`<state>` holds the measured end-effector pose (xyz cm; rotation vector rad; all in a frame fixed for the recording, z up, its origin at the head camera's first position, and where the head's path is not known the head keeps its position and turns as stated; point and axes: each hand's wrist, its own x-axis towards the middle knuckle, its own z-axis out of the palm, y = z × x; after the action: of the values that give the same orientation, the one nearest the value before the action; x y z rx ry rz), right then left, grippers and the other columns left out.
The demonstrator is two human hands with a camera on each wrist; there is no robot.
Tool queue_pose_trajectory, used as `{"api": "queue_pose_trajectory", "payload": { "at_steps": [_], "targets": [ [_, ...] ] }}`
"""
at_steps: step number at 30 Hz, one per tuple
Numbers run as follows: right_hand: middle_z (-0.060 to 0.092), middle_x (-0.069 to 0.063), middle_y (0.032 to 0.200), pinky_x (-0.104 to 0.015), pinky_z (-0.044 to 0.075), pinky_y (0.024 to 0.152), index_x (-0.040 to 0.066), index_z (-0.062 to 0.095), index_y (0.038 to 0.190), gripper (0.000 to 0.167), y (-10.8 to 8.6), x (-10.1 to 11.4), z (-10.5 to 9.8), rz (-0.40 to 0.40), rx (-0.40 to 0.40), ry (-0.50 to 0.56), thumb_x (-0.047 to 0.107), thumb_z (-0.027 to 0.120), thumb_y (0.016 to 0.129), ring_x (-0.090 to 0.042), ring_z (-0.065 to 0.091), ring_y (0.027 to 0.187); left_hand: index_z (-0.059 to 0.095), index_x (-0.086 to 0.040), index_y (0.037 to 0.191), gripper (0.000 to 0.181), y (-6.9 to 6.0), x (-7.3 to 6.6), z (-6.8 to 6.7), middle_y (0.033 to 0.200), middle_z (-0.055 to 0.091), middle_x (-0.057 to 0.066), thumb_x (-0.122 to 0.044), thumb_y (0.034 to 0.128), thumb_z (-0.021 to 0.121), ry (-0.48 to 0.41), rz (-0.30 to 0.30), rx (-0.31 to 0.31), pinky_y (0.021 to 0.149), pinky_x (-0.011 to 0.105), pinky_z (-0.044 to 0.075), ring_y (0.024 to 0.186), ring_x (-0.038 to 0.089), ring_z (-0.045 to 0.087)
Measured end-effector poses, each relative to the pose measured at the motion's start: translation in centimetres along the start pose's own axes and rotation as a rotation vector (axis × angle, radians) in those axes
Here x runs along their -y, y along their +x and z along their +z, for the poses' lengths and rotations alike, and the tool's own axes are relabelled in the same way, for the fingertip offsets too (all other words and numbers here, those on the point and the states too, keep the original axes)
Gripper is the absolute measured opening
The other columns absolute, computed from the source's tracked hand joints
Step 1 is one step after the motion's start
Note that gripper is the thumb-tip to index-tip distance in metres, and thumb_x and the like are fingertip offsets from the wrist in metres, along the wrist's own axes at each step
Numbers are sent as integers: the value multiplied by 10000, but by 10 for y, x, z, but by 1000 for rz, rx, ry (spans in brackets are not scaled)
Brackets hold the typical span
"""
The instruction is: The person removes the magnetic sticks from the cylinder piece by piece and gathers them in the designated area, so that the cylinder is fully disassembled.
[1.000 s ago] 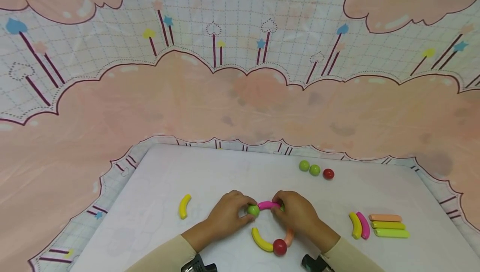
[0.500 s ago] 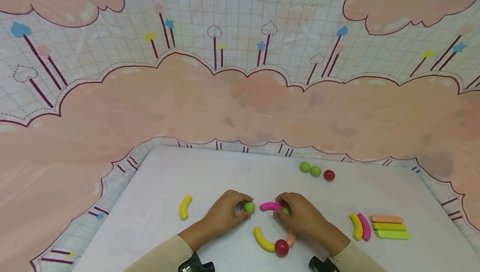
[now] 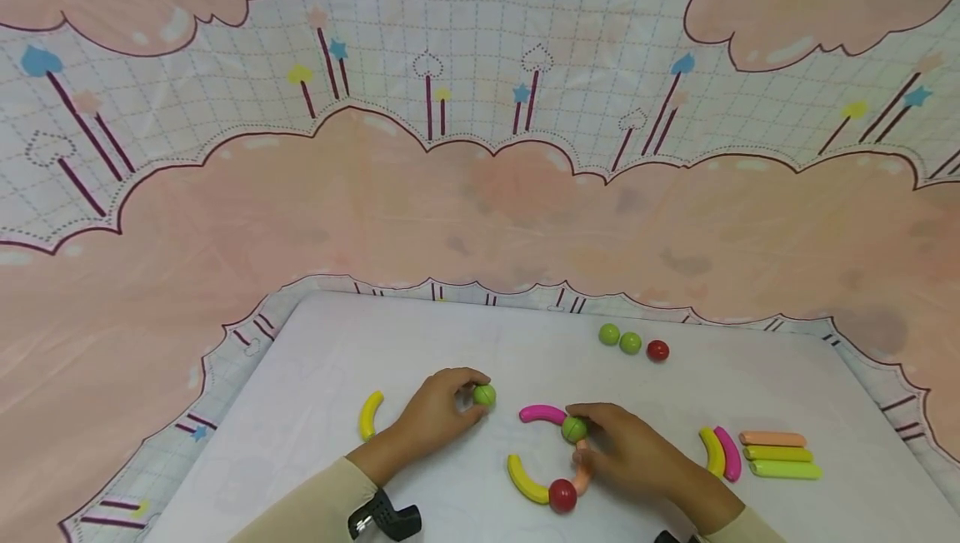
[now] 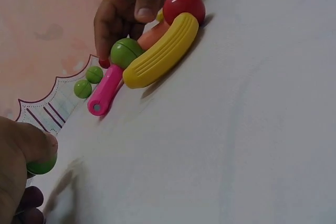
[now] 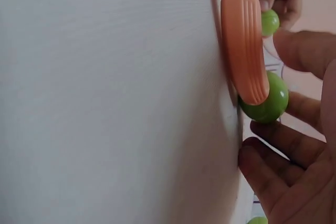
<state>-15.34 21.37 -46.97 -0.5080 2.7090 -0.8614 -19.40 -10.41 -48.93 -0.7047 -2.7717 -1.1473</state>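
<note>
My left hand [image 3: 431, 420] pinches a green ball [image 3: 484, 395] between thumb and fingertips, off to the left of a part-ring of toy pieces. My right hand [image 3: 633, 450] is at the ring's right side, its fingers spread beside another green ball [image 5: 273, 103]. That ball joins a curved pink rod [image 3: 542, 414] to a curved orange rod [image 5: 244, 43]. The thumb is apart from the ball in the right wrist view. A red ball [image 3: 562, 496] links the orange rod to a curved yellow rod [image 4: 163, 53]. The pink and yellow rods' free ends stand apart.
Another curved yellow rod [image 3: 369, 415] lies left, partly behind the left wrist. At the back are two green balls [image 3: 609, 334] and a red ball [image 3: 657, 351]. On the right lie curved rods [image 3: 727, 454] and several straight rods [image 3: 776, 454] on the white table [image 3: 300, 376].
My left hand has drawn its green ball away from the pink rod's end, leftward and back. My right hand has loosened from the joint of pink rod and green ball and shifted right.
</note>
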Motion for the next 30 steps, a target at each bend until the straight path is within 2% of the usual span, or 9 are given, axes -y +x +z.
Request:
{"api": "queue_pose_trajectory", "payload": {
  "at_steps": [13,20,30],
  "targets": [
    [549,2,1452,-574,404,1093,203,533,1458,690,-9,-7,-2,5,29,-3,445,806,872,-302,490,1368,712,-116,1155,349,19,12,-19,1006,698,-41,-69,832,838,-67,-158,-132,824,334,560,907,138,632],
    [545,20,1452,-566,410,1090,211,528,1461,709,-9,-9,-2,8,30,-4,470,807,862,-300,486,1374,727,-87,1108,336,31,23,-25,957,709,-13,-45,799,851,-53,-158,-186,758,317,547,852,153,640],
    [553,19,1447,-563,410,1090,206,531,1460,711,-9,-11,-1,-3,21,-1,476,806,862,-296,497,1365,716,-47,1140,349,53,34,-27,1055,718,41,-43,814,839,-112,-177,-196,806,347,562,892,160,655]
  ]
}}
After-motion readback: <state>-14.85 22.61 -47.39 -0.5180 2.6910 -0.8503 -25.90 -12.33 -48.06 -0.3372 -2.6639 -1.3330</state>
